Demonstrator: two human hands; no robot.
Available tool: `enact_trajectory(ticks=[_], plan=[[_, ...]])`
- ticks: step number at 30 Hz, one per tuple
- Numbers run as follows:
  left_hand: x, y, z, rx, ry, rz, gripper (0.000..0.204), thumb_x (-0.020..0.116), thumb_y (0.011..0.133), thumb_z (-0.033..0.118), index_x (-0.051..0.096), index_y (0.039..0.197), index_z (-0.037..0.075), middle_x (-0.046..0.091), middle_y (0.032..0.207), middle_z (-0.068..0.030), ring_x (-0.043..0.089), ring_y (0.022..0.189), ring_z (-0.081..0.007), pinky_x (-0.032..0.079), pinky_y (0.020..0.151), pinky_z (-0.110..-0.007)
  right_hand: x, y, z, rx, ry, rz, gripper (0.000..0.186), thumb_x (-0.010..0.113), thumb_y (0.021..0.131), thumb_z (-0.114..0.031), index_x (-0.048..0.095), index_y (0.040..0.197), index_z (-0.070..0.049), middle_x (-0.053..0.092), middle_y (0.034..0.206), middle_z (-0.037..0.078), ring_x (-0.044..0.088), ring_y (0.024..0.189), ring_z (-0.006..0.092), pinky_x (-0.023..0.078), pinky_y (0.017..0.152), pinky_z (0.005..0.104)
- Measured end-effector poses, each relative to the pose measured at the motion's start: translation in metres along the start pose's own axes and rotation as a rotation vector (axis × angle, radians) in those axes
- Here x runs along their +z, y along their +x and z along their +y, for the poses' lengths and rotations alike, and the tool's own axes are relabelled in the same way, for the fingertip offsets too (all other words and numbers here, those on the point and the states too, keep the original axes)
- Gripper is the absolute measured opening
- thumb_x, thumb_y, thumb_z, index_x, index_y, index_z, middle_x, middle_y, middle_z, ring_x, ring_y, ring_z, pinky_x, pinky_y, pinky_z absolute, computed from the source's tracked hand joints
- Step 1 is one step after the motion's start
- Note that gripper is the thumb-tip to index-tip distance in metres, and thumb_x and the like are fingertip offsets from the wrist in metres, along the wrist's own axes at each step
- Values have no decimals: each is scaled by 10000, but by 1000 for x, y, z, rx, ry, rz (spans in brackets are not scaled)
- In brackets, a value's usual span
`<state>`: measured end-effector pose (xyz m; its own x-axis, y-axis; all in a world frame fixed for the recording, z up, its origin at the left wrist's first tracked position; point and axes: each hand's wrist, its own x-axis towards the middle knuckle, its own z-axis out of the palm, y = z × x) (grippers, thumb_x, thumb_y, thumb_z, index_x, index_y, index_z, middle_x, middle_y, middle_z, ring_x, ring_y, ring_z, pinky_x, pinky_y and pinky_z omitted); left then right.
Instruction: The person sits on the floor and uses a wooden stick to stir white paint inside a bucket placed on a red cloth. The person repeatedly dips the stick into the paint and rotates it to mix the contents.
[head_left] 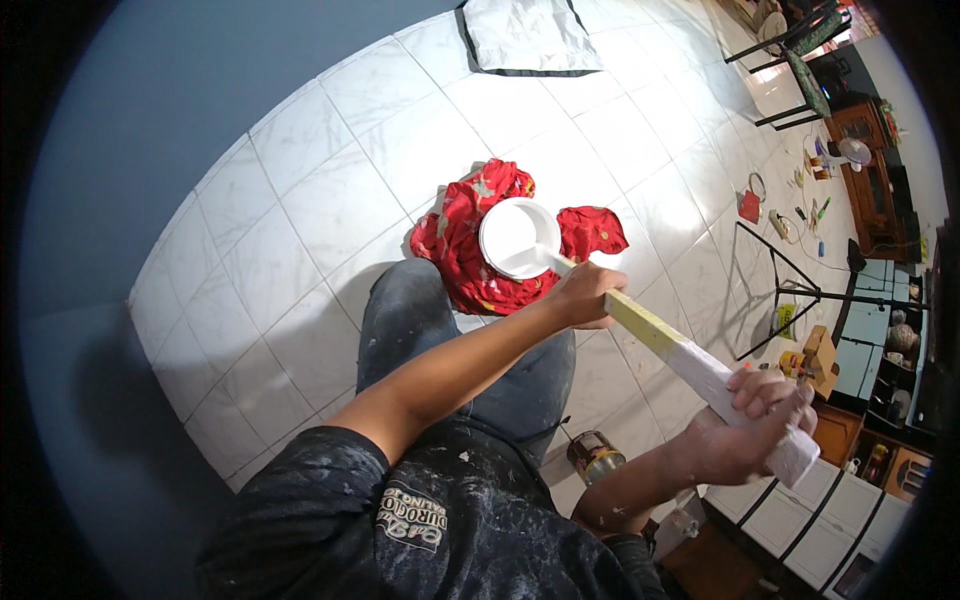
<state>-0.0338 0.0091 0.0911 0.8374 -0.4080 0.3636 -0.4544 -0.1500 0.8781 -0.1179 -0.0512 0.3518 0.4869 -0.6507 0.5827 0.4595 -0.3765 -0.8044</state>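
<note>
A long wooden stick (650,330), yellowish with its upper end coated white, slants from the upper left to the lower right. My left hand (590,294) is closed round it near its lower part. My right hand (745,428) wraps the white-coated upper end. The stick's far tip dips into a white bucket (483,247) holding something white; how deep the tip goes is hidden. Under and around the bucket lies a crumpled red patterned cloth (440,238) on the tiled floor. My bent knee is beside the cloth.
A blue-grey wall (150,130) bounds the left. A pale sheet or bag (530,35) lies on the floor at the far side. Right of me are a black tripod stand (815,293), a cardboard box (822,360) and scattered small items. A metal can (594,456) stands by my right forearm.
</note>
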Motion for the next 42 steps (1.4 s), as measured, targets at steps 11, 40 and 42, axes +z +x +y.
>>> enact_trajectory(ticks=[11,40,42], plan=[[-54,-51,-64,-52,125,87,224,741,815,144,588,685,45,615,626,-155,648,626,-360,494,595,-430,2,-71,68,74,390,-377,233,537,985,-96,436,778,-64,482,595,53,477,468,158,447,425,323],[-19,-13,-68,-234,-141,89,227,684,774,185,567,641,42,603,639,-180,636,617,-346,478,579,-432,54,-61,57,-2,124,-327,263,612,957,-71,460,743,-91,456,562,15,421,476,78,384,460,263],[-20,-32,-58,-255,-169,92,219,688,771,186,582,653,35,616,651,-179,641,620,-342,484,585,-429,71,-67,39,16,60,-368,266,619,951,-56,470,731,-77,478,561,27,429,470,78,376,452,252]])
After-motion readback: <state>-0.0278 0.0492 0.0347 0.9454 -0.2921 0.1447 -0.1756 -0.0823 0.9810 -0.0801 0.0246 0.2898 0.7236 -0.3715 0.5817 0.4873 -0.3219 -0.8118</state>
